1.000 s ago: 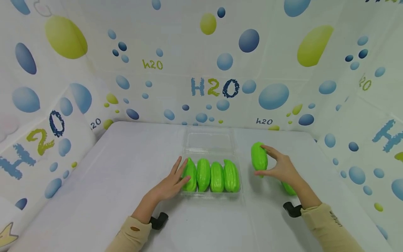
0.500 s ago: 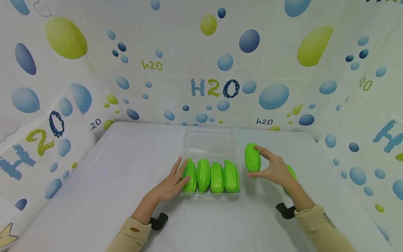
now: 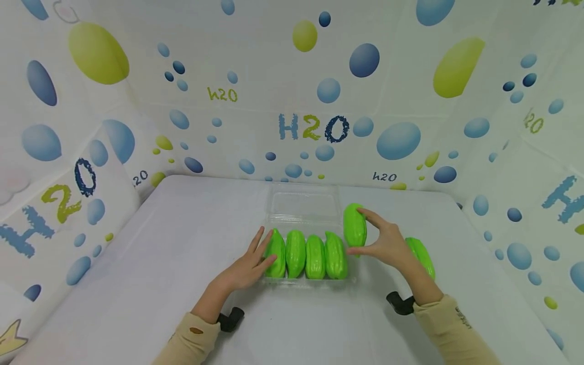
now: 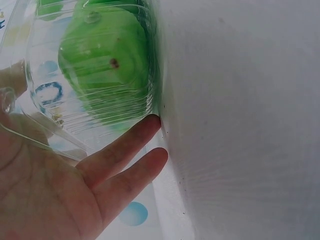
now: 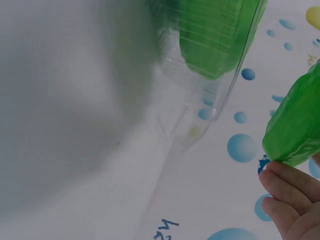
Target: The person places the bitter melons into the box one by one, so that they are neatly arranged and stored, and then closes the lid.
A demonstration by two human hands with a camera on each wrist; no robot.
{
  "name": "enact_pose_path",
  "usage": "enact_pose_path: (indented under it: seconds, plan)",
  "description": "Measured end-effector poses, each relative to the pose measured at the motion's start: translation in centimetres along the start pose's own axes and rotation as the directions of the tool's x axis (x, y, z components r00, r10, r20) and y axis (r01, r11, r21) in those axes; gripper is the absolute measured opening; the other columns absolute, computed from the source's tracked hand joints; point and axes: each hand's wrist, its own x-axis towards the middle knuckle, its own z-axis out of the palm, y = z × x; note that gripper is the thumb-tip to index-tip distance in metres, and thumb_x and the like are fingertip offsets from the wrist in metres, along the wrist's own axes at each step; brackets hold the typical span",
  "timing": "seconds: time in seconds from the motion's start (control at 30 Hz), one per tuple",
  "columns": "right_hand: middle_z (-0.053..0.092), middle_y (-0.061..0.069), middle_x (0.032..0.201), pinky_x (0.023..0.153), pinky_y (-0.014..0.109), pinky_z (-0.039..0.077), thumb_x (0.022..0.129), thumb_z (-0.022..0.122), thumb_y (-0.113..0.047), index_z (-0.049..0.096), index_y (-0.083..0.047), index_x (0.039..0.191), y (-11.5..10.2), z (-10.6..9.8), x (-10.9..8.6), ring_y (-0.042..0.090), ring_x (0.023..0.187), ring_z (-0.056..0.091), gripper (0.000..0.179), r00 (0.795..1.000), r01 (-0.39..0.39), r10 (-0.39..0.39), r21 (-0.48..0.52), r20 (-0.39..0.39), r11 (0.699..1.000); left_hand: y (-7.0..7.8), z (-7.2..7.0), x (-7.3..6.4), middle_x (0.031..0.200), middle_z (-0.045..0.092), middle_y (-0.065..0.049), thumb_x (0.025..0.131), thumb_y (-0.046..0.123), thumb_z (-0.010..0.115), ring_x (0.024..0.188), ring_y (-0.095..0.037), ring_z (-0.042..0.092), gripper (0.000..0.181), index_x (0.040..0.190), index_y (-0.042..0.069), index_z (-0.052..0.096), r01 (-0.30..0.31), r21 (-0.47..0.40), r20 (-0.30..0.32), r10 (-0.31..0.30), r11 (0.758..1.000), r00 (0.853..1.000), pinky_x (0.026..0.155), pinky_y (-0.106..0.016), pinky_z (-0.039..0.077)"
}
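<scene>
In the head view my right hand [image 3: 388, 243] holds a bright green, ridged gourd-like vegetable [image 3: 355, 225] upright between thumb and fingers. The held piece is just right of a clear plastic clamshell box [image 3: 305, 283], raised above the table; the right wrist view shows its end [image 5: 295, 125] in my fingers [image 5: 287, 187], apart from the box wall. Several matching green pieces [image 3: 315, 257] stand in a row in the box. My left hand [image 3: 244, 266] rests at the box's left side with fingers straight and spread. In the left wrist view, fingertips [image 4: 155, 157] lie by the box's lower edge.
Another green piece [image 3: 422, 256] lies on the white table [image 3: 182, 233], partly behind my right forearm. The box's clear lid [image 3: 303, 203] lies folded back behind it. Patterned cloth walls [image 3: 255, 132] surround the table at the back and sides.
My right hand has moved left with the green vegetable, bringing it close to the box's right side. The loose piece on the table is more visible now. My left hand stays put.
</scene>
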Motion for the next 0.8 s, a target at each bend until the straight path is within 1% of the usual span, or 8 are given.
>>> enact_pose_path:
  seconds: [0.1, 0.27, 0.4, 0.63, 0.8]
  plan:
    - [0.039, 0.009, 0.141, 0.094, 0.055, 0.036, 0.056, 0.083, -0.049, 0.039, -0.016, 0.139, -0.4, 0.3, 0.2, 0.035, 0.126, 0.037, 0.099, 1.000, 0.010, -0.010, 0.008, 0.002, 1.000, 0.0, 0.0, 0.0, 0.151, -0.013, -0.012, 0.099, 0.039, 0.036, 0.129, -0.043, 0.026, 0.066, 0.148, 0.013, 0.001, -0.004, 0.001, -0.001, 0.004, 1.000, 1.000, 0.095, -0.058, 0.032]
    - [0.040, 0.009, 0.141, 0.095, 0.055, 0.035, 0.056, 0.084, -0.047, 0.040, -0.015, 0.139, -1.1, 0.8, 0.5, 0.034, 0.127, 0.037, 0.099, 0.999, 0.039, -0.039, 0.033, 0.004, 0.999, -0.1, 0.0, 0.1, 0.152, -0.012, -0.012, 0.099, 0.040, 0.036, 0.128, -0.043, 0.028, 0.066, 0.148, 0.013, 0.002, -0.005, 0.009, -0.005, 0.005, 1.000, 1.000, 0.094, -0.058, 0.033]
    - [0.040, 0.008, 0.141, 0.095, 0.055, 0.035, 0.057, 0.083, -0.046, 0.039, -0.016, 0.139, -1.6, 1.4, 0.6, 0.033, 0.127, 0.036, 0.098, 0.999, 0.043, -0.044, 0.047, 0.017, 0.998, -0.1, 0.0, 0.0, 0.151, -0.013, -0.012, 0.099, 0.040, 0.035, 0.129, -0.043, 0.027, 0.065, 0.148, 0.013, 0.002, -0.005, 0.010, -0.004, 0.005, 1.000, 1.000, 0.094, -0.058, 0.032]
    - [0.040, 0.007, 0.141, 0.096, 0.054, 0.034, 0.058, 0.083, -0.046, 0.040, -0.017, 0.139, -2.5, 3.0, 0.7, 0.032, 0.128, 0.036, 0.097, 0.998, 0.048, -0.052, 0.101, 0.035, 0.994, -0.1, 0.0, 0.0, 0.151, -0.014, -0.011, 0.099, 0.041, 0.034, 0.131, -0.042, 0.023, 0.065, 0.148, 0.017, -0.001, -0.002, -0.003, 0.002, 0.002, 1.000, 1.000, 0.095, -0.058, 0.031]
    - [0.040, 0.006, 0.141, 0.096, 0.053, 0.034, 0.058, 0.084, -0.046, 0.040, -0.018, 0.139, -3.1, 4.1, 0.8, 0.031, 0.127, 0.037, 0.097, 0.998, 0.052, -0.057, 0.123, 0.039, 0.991, -0.1, 0.0, 0.0, 0.151, -0.013, -0.012, 0.099, 0.040, 0.034, 0.131, -0.042, 0.021, 0.064, 0.148, 0.016, 0.000, -0.007, -0.001, 0.002, 0.007, 1.000, 1.000, 0.095, -0.059, 0.031]
